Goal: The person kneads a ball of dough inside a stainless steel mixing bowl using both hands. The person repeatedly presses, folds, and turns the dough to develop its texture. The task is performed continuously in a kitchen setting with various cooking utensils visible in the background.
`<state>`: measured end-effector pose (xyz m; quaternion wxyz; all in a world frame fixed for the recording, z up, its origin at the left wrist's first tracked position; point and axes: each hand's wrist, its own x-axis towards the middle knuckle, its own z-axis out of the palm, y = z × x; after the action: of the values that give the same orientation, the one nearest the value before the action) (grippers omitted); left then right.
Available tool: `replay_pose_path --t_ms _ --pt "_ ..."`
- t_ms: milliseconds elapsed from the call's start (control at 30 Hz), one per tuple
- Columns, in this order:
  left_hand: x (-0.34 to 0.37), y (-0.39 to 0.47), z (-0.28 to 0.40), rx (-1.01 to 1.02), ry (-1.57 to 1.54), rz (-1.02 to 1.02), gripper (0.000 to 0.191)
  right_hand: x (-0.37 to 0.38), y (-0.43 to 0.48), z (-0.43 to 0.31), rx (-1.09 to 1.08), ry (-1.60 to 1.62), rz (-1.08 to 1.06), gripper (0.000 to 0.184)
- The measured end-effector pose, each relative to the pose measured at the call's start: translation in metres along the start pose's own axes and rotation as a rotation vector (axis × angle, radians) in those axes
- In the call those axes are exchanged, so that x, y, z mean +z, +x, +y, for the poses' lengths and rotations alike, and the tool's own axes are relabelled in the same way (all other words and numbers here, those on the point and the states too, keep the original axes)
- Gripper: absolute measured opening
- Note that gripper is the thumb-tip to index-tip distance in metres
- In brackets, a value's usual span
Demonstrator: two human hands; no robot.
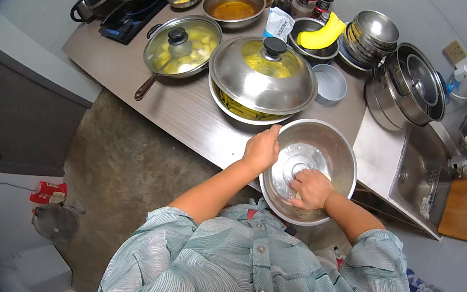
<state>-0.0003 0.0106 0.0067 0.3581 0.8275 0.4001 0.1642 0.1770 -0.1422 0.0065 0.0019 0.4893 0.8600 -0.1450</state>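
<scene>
A wide stainless steel bowl (343, 149) is tilted at the counter's front edge, close to my body. My left hand (263, 149) grips its left rim. Inside the bowl, my right hand (312, 189) is pressed down with curled fingers over something pale, mostly hidden beneath the palm and fingers. Just behind the bowl, a domed steel lid (244, 79) with a glass centre rests over a basin of green cut vegetables (239, 106). To its left stands a glass-lidded pan (184, 53) of yellowish chunks in liquid.
A steel basin of brown liquid (234, 10), a dark bowl (300, 28) with a yellow curved piece (322, 36), a round tin (329, 85) and stacked bowls (373, 30) stand behind. Large pots (407, 89) and the sink (422, 171) lie right; an induction cooker (131, 22) is left.
</scene>
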Motion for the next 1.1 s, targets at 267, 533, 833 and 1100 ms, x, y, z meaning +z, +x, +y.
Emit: replay_pose_path --t_ms 267,533,833,1100 --pt "0.0 -0.002 0.001 0.001 0.038 0.015 0.041 0.013 0.022 0.014 0.069 -0.011 0.106 0.038" --pt "-0.004 -0.002 0.006 -0.015 0.059 -0.015 0.041 0.02 0.046 0.026 0.23 -0.012 0.247 0.035" --pt "-0.004 -0.002 0.003 -0.098 -0.061 0.099 0.041 0.021 0.059 0.033 0.456 0.061 0.157 0.031" --pt "0.007 -0.025 -0.003 -0.105 -0.172 0.253 0.033 0.014 0.041 0.013 0.252 0.121 0.03 0.039"
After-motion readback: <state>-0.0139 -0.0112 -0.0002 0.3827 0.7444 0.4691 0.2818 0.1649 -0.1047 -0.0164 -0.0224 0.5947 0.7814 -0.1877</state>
